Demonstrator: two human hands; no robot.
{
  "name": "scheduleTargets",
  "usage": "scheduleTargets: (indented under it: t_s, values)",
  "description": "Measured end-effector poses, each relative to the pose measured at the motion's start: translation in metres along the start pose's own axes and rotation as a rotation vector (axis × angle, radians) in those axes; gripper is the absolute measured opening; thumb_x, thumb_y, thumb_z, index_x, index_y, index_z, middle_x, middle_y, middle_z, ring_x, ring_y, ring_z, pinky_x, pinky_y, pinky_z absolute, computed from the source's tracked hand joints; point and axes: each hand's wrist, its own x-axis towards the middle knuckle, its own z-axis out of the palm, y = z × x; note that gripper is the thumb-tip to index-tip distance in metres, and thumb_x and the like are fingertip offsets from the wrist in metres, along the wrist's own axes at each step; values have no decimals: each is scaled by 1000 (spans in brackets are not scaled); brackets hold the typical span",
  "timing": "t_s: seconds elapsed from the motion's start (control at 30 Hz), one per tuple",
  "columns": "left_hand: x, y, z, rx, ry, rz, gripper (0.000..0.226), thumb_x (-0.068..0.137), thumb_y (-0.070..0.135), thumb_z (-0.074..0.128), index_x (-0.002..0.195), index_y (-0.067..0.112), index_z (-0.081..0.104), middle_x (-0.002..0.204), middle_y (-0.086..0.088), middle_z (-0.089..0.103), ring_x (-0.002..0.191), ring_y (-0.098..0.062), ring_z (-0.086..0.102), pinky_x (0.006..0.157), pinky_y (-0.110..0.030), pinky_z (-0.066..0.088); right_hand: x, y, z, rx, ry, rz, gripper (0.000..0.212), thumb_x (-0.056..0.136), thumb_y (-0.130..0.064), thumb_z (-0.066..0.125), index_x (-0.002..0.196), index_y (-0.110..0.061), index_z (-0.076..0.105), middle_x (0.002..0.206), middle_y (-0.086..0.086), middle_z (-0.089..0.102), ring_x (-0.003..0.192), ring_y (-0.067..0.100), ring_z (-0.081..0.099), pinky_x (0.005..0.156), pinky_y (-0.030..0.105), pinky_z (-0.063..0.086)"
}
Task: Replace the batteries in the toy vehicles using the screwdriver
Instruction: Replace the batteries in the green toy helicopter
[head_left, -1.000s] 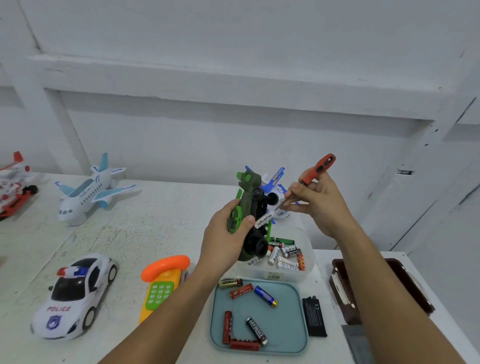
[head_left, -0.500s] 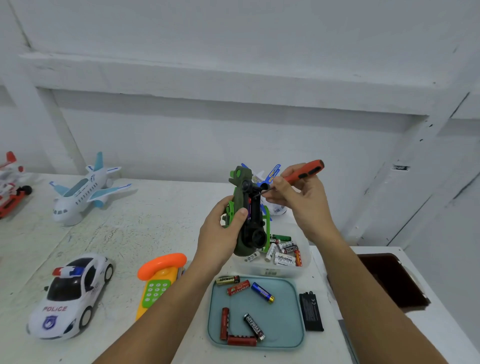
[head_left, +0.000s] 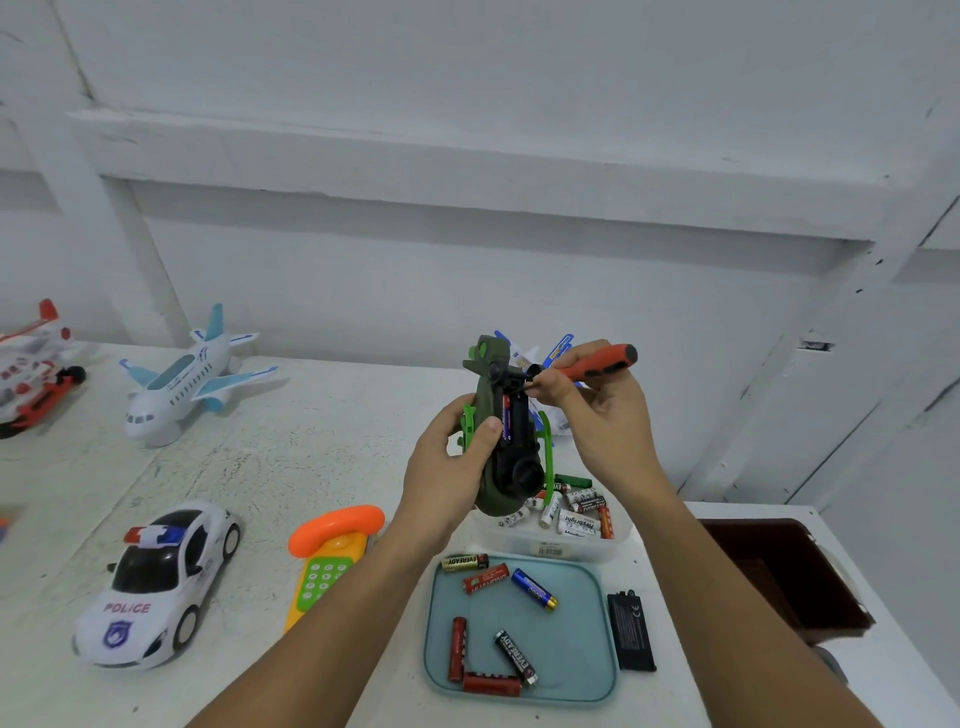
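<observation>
Toy planes (head_left: 192, 375): two clear; police car (head_left: 156, 582): one; tray batteries (head_left: 534, 588): six.

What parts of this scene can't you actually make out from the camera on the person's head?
- Screwdriver tip: hidden behind the right hand fingers, head view.
- Toy plane behind the green toy: mostly blocked by toy and hands.
- Red-and-white toy: cut off by the left edge.
- Brown box contents: too dark to tell.
- Battery tub labels: mostly too small.
</observation>
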Motion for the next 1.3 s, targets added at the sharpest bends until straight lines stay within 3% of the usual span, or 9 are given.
scheduleTargets:
  t_s: [0.13,0.3,0.37,0.5,0.6,0.73,0.9,1.03,1.3]
  values:
    - [0,-2,0,8,-9,-5,18,95,39,62,106,53,58,116,16,64,94,-24,71,47,-20,45,7,-3,-3,17,2,35,8,95,-14,59,88,-16,56,88,17,69,77,26,72,80,40,59]
    - [3,-12,2,4,-18,-6,20,90,44,66,106,56,62,113,22,64,101,-21,70,80,-47,59,18,-8,-15,83,-41,102,8,97,-16,55,92,-12,51,77,12,67,69,33,69,70,41,59]
    - [3,-12,1,3,-23,-1,27,84,52,66,111,54,61,113,24,64,100,-20,71,84,-52,58,20,-8,-22,79,-75,133,8,98,-15,54,91,-12,50,69,9,66,65,34,67,63,37,58]
    - [5,-7,0,32,-25,28,58,72,65,62,126,45,58,121,17,62,101,-21,70,87,-51,57,18,-8,-32,49,-117,204,11,97,-10,53,87,-10,49,67,13,61,56,32,62,54,35,56]
    - [4,-6,-1,101,-16,61,51,84,53,66,132,38,57,123,15,62,110,-19,65,95,-47,54,17,-3,-37,19,-100,254,11,96,-10,56,87,-10,50,68,15,60,54,30,62,59,41,58]
    - [4,-4,-1,205,-10,89,40,94,35,64,133,32,56,107,25,57,107,-16,61,98,-38,51,14,4,-40,-14,-35,243,9,95,-14,58,89,-10,52,70,14,63,55,25,64,60,37,57]
    - [3,-3,2,250,-13,112,47,93,39,64,138,32,53,126,12,58,114,-19,59,101,-44,50,6,6,-28,11,-123,188,7,92,-11,63,87,-15,60,80,10,71,68,23,66,60,34,54]
    - [1,0,4,263,-4,131,41,94,35,63,134,33,57,112,18,59,108,-16,61,97,-42,52,0,12,-21,-88,-187,181,9,89,-16,67,83,-20,63,82,8,73,66,18,63,57,31,47]
    - [6,2,0,302,32,122,41,94,35,63,134,30,57,116,12,60,109,-19,60,98,-42,50,5,13,-30,-44,-117,198,7,92,-20,64,90,-16,60,81,9,72,68,21,64,55,28,48]
